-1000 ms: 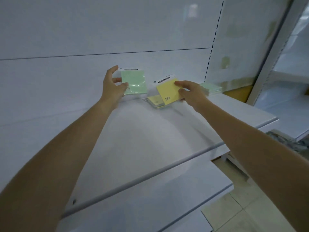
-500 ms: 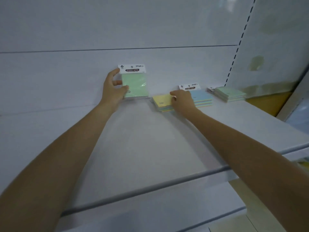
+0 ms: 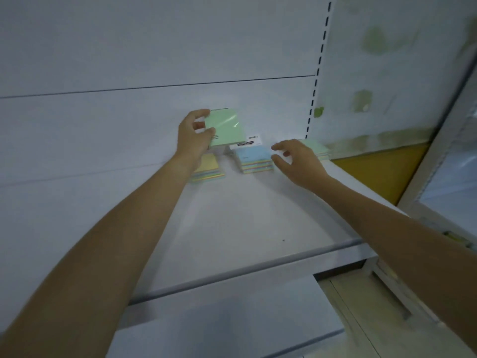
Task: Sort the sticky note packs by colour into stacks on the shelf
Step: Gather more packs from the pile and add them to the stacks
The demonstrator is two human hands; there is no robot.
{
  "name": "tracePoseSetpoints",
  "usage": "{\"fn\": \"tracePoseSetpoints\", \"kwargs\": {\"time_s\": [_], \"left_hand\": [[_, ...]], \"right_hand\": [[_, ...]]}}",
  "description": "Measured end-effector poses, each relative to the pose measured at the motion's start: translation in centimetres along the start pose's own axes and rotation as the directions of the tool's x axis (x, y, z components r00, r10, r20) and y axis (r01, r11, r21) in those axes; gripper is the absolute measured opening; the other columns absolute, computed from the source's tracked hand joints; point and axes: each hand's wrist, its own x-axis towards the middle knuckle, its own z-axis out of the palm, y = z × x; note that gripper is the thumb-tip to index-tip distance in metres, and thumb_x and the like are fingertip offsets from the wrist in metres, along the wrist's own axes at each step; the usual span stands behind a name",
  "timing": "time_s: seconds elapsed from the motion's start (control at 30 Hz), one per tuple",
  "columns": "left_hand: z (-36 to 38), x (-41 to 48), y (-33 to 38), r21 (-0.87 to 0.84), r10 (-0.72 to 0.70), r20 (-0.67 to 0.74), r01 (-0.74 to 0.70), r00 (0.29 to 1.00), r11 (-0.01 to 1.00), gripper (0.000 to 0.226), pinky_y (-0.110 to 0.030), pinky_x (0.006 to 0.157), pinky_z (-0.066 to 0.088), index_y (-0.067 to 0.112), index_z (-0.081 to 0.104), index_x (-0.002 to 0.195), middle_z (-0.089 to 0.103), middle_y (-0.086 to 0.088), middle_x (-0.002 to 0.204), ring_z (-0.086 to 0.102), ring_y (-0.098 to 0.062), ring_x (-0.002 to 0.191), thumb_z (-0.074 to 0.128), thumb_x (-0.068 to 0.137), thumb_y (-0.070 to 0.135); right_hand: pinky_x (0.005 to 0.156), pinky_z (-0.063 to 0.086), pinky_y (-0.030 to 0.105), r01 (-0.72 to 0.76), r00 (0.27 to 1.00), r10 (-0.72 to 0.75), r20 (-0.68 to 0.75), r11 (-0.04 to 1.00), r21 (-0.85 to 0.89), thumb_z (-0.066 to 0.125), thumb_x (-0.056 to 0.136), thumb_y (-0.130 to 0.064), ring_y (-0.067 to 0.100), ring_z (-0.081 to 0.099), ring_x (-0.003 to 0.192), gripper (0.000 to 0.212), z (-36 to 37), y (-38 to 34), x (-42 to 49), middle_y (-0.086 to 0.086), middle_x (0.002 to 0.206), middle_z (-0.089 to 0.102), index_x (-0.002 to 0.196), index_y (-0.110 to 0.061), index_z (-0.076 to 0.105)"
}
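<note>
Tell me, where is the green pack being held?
Head view, left of centre: the left hand grips the green pack above the shelf, over the gap between the yellow-topped stack and the blue-topped stack.

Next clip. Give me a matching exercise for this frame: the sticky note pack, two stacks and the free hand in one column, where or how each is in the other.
Column one
1. blue-topped stack
2. right hand
3. green pack
4. yellow-topped stack

Column two
A. gripped by the left hand, raised above the shelf
B. fingers spread, holding nothing
C. on the shelf, partly hidden by the left wrist
D. on the shelf, white header card at its back

Pairs: 1-D, 2-B, 3-A, 4-C
</note>
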Motion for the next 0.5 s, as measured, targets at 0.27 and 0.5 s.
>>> {"fn": "tracePoseSetpoints", "kwargs": {"time_s": [0.27, 0.5], "left_hand": [[14.5, 0.5, -0.2, 0.103, -0.038, 0.11, 0.027, 0.993, 0.994, 0.037, -0.044, 0.095, 0.049, 0.009, 0.062, 0.116, 0.044, 0.008, 0.074, 0.051, -0.02, 0.087, 0.059, 0.08, -0.002], [19.7, 0.6, -1.1, 0.235, -0.149, 0.179, 0.104, 0.972, 0.966, 0.037, -0.038, 0.094, 0.051, 0.004, 0.06, 0.118, 0.062, -0.016, 0.103, 0.061, -0.037, 0.106, 0.063, 0.081, 0.001]], "right_hand": [[0.109, 0.031, 0.036, -0.116, 0.968, 0.175, 0.179, 0.948, -0.296, 0.053, 0.081, -0.058, 0.027, 0.037, 0.13, 0.054, -4.1, 7.1, -3.0, 0.003, 0.138, 0.048, 0.125, -0.026, 0.053], [0.108, 0.024, 0.041, -0.163, 0.94, 0.243, 0.241, 0.937, -0.31, 0.046, 0.078, -0.069, 0.028, 0.027, 0.135, 0.063, -4.0, 8.2, -2.9, 0.0, 0.146, 0.037, 0.13, -0.032, 0.045]]}}
